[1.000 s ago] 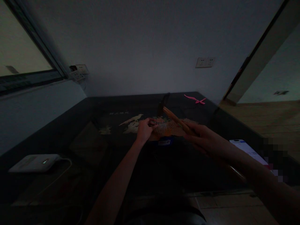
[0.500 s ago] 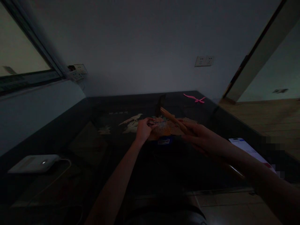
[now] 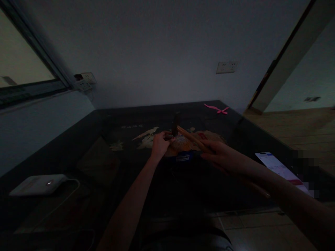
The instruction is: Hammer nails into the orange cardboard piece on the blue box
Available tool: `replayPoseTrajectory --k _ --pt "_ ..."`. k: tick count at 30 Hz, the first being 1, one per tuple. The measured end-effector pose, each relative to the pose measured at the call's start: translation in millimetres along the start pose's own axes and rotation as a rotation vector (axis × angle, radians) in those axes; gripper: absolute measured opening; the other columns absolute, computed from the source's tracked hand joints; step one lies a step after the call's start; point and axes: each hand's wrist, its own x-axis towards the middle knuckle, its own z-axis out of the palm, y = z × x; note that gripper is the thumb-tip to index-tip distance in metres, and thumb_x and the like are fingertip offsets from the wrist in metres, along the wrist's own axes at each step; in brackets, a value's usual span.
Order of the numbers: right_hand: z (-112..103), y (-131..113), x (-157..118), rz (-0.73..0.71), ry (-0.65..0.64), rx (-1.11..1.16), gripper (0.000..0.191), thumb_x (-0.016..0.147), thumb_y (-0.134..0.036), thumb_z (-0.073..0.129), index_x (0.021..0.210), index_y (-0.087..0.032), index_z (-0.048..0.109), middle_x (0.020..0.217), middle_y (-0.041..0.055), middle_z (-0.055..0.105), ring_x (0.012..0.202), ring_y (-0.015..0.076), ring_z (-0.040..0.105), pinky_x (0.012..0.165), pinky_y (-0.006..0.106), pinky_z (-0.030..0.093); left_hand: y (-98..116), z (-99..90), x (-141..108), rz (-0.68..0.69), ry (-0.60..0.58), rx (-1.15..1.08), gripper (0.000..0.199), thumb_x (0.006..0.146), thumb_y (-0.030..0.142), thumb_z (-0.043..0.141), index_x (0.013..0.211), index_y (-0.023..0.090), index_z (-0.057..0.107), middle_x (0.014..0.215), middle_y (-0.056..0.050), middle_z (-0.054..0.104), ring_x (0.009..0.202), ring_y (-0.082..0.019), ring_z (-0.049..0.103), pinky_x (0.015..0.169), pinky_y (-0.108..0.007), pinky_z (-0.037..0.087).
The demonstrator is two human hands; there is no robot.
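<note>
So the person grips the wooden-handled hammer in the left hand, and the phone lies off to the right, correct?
Not quite: the head view shows the wooden-handled hammer in the right hand; the phone does lie off to the right.

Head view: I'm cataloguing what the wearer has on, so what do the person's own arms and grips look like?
The left grip and right grip are bare human hands, ungloved. The left forearm and right forearm show no sleeves, and no watch, band or marking can be made out. It is too dim to tell about rings.
</note>
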Motion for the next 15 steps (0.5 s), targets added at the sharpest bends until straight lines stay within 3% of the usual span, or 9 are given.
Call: replayPoseTrajectory --k 5,8,15 --pt "-3.2 3.2 0.5 -0.102 0.045 -0.039 0.035 0.078 -0.023 0.055 0.112 -0.017 0.058 0.073 0.0008 0.057 0.053 0.0114 0.051 0.042 0.020 0.041 2.7 0.2 -0.8 -0.004 -0.004 -0.026 0.020 0.067 0.010 0.071 0.086 0.014 0.065 0.078 -0.005 0.071 0.074 -0.018 0.068 0.067 -0.027 0.053" --pt "-4.7 5.3 0.1 -0.120 0.046 -0.042 0.037 0.080 -0.026 0.053 0.115 -0.018 0.057 0.078 0.0016 0.059 0.053 0.0119 0.052 0.042 0.020 0.041 3.9 1.0 -1.1 -0.009 0.008 -0.017 0.021 0.068 0.012 0.072 0.088 0.014 0.065 0.076 -0.005 0.071 0.073 -0.018 0.068 0.067 -0.028 0.053" --pt "-1.9 3.4 -0.1 -0.099 0.034 -0.127 0.029 0.078 -0.021 0.052 0.104 -0.015 0.062 0.082 0.0039 0.064 0.069 0.0169 0.060 0.057 0.024 0.048 7.4 -0.9 -1.5 -0.026 0.000 0.016 0.023 0.067 0.007 0.071 0.088 0.014 0.065 0.077 -0.006 0.071 0.074 -0.018 0.068 0.065 -0.026 0.052"
